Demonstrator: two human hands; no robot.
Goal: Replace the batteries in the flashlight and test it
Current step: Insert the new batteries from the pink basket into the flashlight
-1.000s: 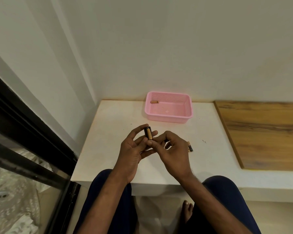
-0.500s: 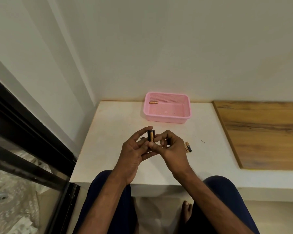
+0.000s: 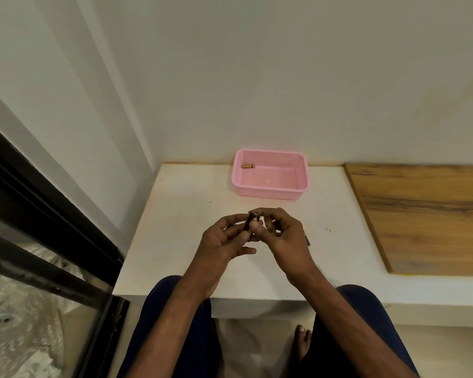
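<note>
Both hands meet over the middle of the white ledge point(image 3: 175, 241). My left hand point(image 3: 224, 241) grips a small dark cylindrical piece point(image 3: 248, 223) with copper-coloured batteries showing at its top; it looks like the flashlight's battery holder. My right hand point(image 3: 281, 236) pinches the same piece from the right with thumb and forefinger. A loose battery point(image 3: 307, 239) lies on the ledge just right of my right hand, mostly hidden by it. Another copper battery point(image 3: 247, 166) lies in the back left of the pink basket point(image 3: 268, 193). I cannot make out the flashlight body.
The pink mesh basket stands against the wall behind my hands. A wooden board point(image 3: 426, 214) covers the ledge to the right. A black-framed glass door point(image 3: 38, 214) runs along the left. My knees and a bare foot point(image 3: 302, 342) are below the ledge's front edge.
My hands have shifted slightly up and closer together. My right fingers have closed further over the top of the dark piece. The loose battery is now more hidden behind my right hand.
</note>
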